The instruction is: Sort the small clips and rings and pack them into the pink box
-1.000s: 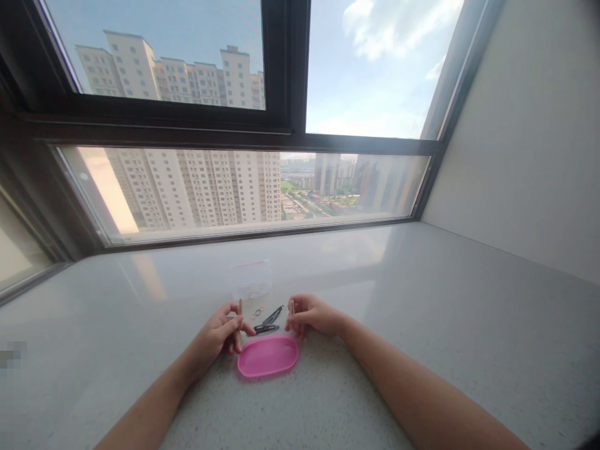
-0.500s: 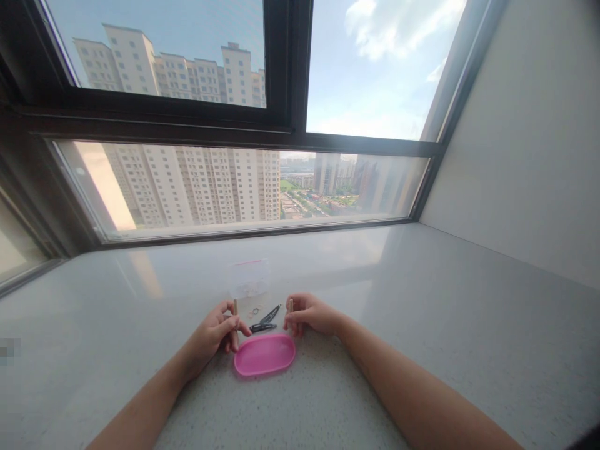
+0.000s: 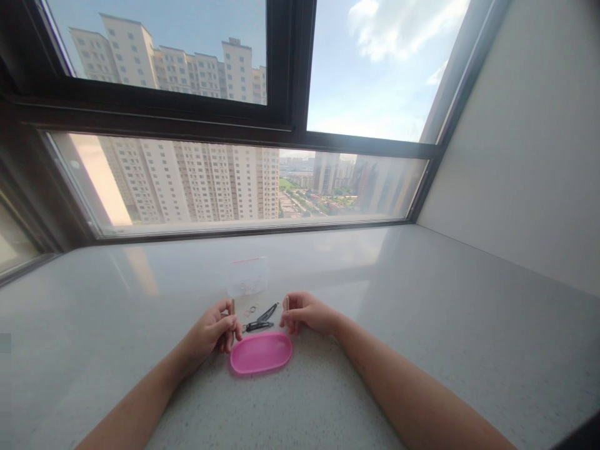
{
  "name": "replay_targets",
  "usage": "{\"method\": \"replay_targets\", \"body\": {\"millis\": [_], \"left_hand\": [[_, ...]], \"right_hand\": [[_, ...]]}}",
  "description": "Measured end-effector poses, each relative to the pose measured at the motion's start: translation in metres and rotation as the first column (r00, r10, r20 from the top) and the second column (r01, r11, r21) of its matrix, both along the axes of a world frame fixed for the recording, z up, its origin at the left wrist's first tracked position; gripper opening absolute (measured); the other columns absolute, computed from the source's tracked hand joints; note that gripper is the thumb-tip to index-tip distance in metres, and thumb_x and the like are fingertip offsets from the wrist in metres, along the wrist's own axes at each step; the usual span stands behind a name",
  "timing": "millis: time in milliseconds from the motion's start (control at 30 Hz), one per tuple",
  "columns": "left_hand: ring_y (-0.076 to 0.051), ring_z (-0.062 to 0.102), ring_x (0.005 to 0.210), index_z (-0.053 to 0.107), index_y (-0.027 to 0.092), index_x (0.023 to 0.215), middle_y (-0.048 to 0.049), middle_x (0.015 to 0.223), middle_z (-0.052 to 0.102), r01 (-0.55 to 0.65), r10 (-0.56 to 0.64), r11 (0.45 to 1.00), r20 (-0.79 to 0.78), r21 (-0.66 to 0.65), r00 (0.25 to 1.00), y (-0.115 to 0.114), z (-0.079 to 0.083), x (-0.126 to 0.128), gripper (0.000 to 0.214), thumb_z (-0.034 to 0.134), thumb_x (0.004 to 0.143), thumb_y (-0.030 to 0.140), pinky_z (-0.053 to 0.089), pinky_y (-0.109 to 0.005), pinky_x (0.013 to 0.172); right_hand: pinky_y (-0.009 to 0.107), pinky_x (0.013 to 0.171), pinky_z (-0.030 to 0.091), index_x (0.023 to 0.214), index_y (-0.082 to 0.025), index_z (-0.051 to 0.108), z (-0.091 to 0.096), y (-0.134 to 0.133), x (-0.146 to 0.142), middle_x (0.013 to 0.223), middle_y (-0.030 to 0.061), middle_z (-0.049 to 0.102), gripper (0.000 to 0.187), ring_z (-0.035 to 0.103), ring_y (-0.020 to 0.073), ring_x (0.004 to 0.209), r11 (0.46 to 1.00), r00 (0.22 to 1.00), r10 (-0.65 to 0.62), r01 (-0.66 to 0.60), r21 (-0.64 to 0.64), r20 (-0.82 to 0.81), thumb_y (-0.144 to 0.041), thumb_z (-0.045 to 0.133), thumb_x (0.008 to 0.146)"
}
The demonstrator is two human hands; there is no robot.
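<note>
My left hand is closed in a pinch on a slim beige stick-shaped piece, held upright just left of the pink oval tray. A second slim beige piece stands between the pinched fingers of my right hand, behind the tray's right end. Both pieces are too small to name for sure. Between the hands, black snap hair clips lie on the counter behind the tray. Small rings, dark and pale, rest just beyond them. Nothing lies in the tray.
A clear zip bag with a pink seal line lies on the speckled white counter, past the rings. Farther back is a dark-framed window. A white wall bounds the right side.
The view has shifted slightly, so the tray and clips sit a little further left in the picture. Both hands keep their pinch on the beige pieces, nearly in the same places.
</note>
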State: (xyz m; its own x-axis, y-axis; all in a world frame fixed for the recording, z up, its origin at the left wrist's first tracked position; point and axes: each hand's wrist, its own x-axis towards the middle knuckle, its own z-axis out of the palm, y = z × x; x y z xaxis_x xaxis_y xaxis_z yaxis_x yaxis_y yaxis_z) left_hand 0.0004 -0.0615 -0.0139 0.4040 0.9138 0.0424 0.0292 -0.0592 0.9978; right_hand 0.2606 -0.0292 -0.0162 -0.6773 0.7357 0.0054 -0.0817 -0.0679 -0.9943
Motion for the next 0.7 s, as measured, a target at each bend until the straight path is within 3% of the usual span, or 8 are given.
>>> {"method": "replay_targets", "body": {"millis": [700], "left_hand": [[-0.008,0.051,0.038,0.036,0.02,0.08,0.0007,0.062,0.066,-0.029,0.029,1.0,-0.011,0.011,1.0,-0.0006,0.0005,0.0006,0.022,0.051,0.08,0.036,0.033,-0.015,0.035]], "right_hand": [[0.02,0.043,0.044,0.08,-0.013,0.051,0.0006,0.0,-0.0011,0.069,0.0031,0.064,0.033,0.057,0.0098,0.048,0.999,0.999,-0.022,0.021,0.027,0.036,-0.038,0.07,0.067]]}}
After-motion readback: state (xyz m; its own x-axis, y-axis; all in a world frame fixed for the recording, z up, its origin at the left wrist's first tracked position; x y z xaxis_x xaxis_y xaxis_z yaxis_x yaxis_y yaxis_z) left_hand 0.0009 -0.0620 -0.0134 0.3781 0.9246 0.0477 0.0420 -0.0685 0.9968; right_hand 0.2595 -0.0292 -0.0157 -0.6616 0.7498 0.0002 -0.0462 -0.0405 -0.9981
